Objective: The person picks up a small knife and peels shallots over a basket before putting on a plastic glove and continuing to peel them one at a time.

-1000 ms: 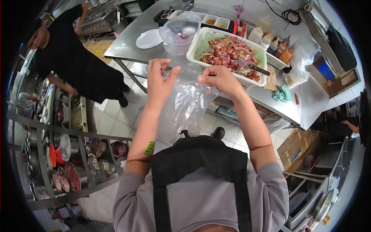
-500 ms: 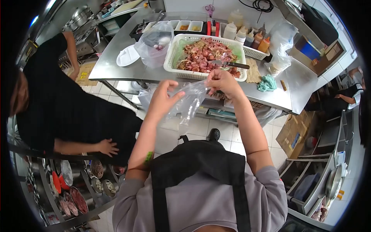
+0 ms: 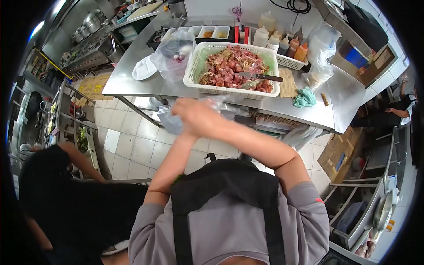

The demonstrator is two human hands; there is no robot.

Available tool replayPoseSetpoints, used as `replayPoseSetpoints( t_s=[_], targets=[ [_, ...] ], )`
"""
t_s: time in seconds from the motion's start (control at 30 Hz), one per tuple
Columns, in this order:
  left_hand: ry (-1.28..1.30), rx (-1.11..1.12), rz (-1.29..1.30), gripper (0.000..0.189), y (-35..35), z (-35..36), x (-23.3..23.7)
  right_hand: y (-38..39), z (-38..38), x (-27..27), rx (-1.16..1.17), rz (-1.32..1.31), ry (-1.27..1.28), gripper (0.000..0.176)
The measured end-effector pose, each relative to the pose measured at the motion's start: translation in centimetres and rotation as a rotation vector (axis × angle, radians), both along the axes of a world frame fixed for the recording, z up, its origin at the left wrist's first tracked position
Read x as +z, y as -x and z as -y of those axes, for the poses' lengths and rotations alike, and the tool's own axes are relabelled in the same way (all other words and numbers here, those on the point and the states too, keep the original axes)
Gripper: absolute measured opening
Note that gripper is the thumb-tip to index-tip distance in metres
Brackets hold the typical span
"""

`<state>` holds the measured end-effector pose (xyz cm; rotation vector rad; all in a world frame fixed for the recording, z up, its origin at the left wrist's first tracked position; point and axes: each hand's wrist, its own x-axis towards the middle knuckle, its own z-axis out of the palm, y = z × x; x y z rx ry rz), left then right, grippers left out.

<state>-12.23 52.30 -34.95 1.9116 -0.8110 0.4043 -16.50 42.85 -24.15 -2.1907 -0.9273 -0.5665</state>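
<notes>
In front of the table edge, my right hand [image 3: 206,120] crosses over my left hand [image 3: 188,127], and the two overlap. Motion smears the fingers, and most of the left hand is hidden. Clear thin plastic, like a bag [image 3: 222,105], shows just beyond the hands; I cannot tell which hand holds it. A white perforated basket [image 3: 187,79] stands on the table behind them. Inside are cut pieces of raw meat [image 3: 232,66] mixed with pale shreds, over a green lining. A knife [image 3: 267,77] with a dark handle lies across the meat.
The steel table [image 3: 128,86] also bears a white dish [image 3: 144,67], a plastic bag with onions [image 3: 174,57], sauce bottles [image 3: 301,52], a tan cloth [image 3: 288,83] and a green cloth [image 3: 304,97]. A person in black [image 3: 79,207] is close on my left. Cardboard [image 3: 338,152] lies at right.
My right hand has swung left and now overlaps my left hand; the clear plastic no longer hangs stretched between them. The person in black has moved back and down on my left.
</notes>
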Motion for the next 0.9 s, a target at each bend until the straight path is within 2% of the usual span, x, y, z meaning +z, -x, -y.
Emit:
replayPoseSetpoints(
  t_s=[0.03,0.1,0.13,0.17,0.2,0.23,0.27,0.3,0.37,0.4,0.43,0.47,0.57,0.63,0.67,0.73,0.77,0.83,0.9],
  targets=[
    [0.196,-0.106,-0.312,0.031,-0.9,-1.6,0.4,1.4,-0.6,1.0,-0.006,0.175,-0.038,0.019],
    [0.596,-0.312,-0.929,0.036,-2.2,-4.6,1.4,3.3,-0.9,0.9,0.0,0.354,-0.078,0.017],
    [0.796,-0.413,-1.235,0.038,-2.5,-5.4,2.0,4.1,-0.5,-0.2,-0.026,0.224,-0.133,0.019],
    [0.801,-0.408,-1.221,0.038,-2.3,-5.6,2.4,4.0,-0.1,-1.1,-0.048,0.098,-0.182,0.022],
    [1.032,-0.445,-1.244,0.04,-1.2,-5.5,2.8,3.3,0.0,-2.2,-0.136,0.006,-0.155,0.028],
    [1.267,-0.477,-1.262,0.042,-0.1,-4.9,3.6,2.7,-0.1,-2.9,-0.124,0.002,-0.153,0.028],
    [1.347,-0.017,-1.241,0.041,1.5,-2.6,6.3,1.9,-0.3,-3.7,-0.168,-0.161,-0.11,0.026],
    [1.351,0.002,-1.243,0.041,1.2,-3.6,5.0,1.3,-0.7,-4.7,-0.211,-0.325,-0.066,0.027],
    [1.605,-0.711,-1.232,0.038,-0.9,-6.3,0.4,0.3,-1.7,-6.9,-0.167,-0.386,-0.028,0.023],
    [1.526,-0.467,-1.099,0.036,-1.8,-6.7,-1.0,0.5,-1.9,-7.0,-0.046,-0.416,0.03,0.02],
    [1.531,-0.462,-1.095,0.036,-2.5,-7.0,-2.1,0.6,-2.0,-7.0,0.075,-0.443,0.09,0.017],
    [1.429,-0.426,-1.127,0.036,-3.2,-7.3,-3.1,0.4,-2.1,-7.3,0.08,-0.445,0.092,0.017],
    [1.453,-0.495,-1.135,0.044,-2.8,-6.3,-2.2,0.0,-2.1,-7.8,0.096,-0.42,0.101,0.016],
    [1.375,-0.094,-1.292,0.057,-1.3,-5.0,2.2,0.1,-1.7,-6.7,0.151,-0.422,0.151,0.017],
    [1.376,-0.092,-1.295,0.057,-1.4,-5.1,1.9,0.2,-1.7,-6.3,0.151,-0.425,0.152,0.017],
    [1.477,-0.56,-1.299,0.075,-1.7,-5.4,1.6,0.6,-1.8,-5.6,0.214,-0.427,0.067,0.018],
    [1.48,-0.56,-1.297,0.075,-1.8,-5.2,1.5,0.7,-1.9,-5.4,0.216,-0.427,0.069,0.018],
    [1.312,-0.631,-1.292,0.072,-1.7,-4.4,2.4,0.8,-2.0,-5.1,0.256,-0.401,0.02,0.017],
    [1.301,-0.657,-1.282,0.074,-2.2,-4.3,2.0,0.9,-1.9,-5.0,0.258,-0.395,0.026,0.017]
  ],
)
